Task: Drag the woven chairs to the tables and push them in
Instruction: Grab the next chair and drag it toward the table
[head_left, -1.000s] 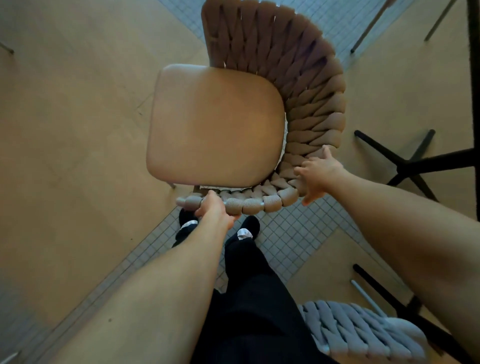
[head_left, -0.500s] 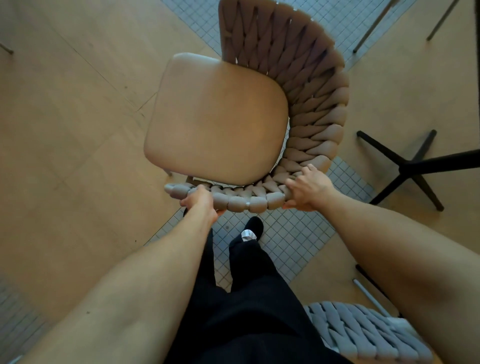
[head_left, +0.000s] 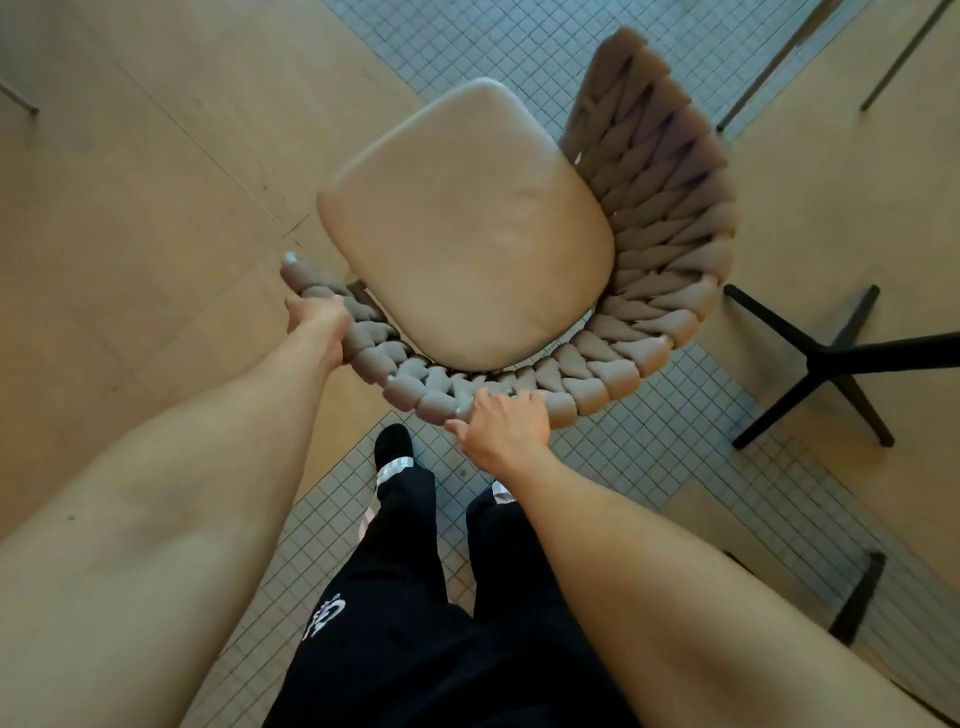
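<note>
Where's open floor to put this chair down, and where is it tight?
Open: the wood floor left of the woven chair, bordered by the left hand and the tiled strip. Also tiles beyond the seat. Tight: right side, where the chair back nears the black table base, and near the feet below the right hand.
</note>
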